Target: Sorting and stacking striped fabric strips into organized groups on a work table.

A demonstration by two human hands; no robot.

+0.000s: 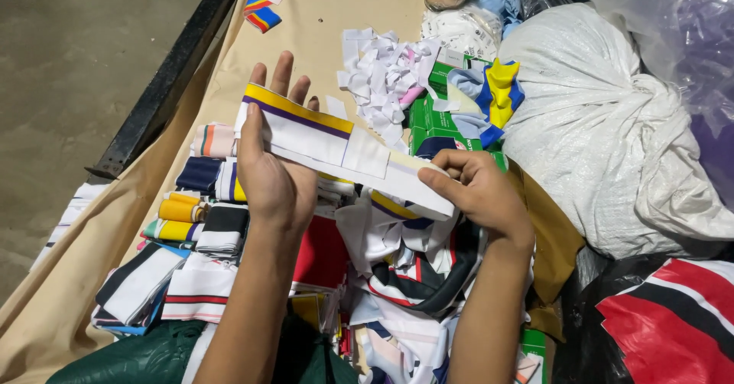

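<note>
Striped fabric band (336, 143) | held above the desk (344, 9), long axis upper-left to lower-right | left hand (275, 162) flat, thumb pinning upper end | right hand (478, 189) pinching lower end | folded bands (199, 200) below

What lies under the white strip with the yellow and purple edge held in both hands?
Under the strip, a heap of folded striped knit bands and loose pieces shows. The left hand and right hand cover part.

floor (76, 48): grey concrete, upper left | counter (336, 17): tan cloth cover | rail (176, 71): black bar along counter edge | light: dim, even
</note>
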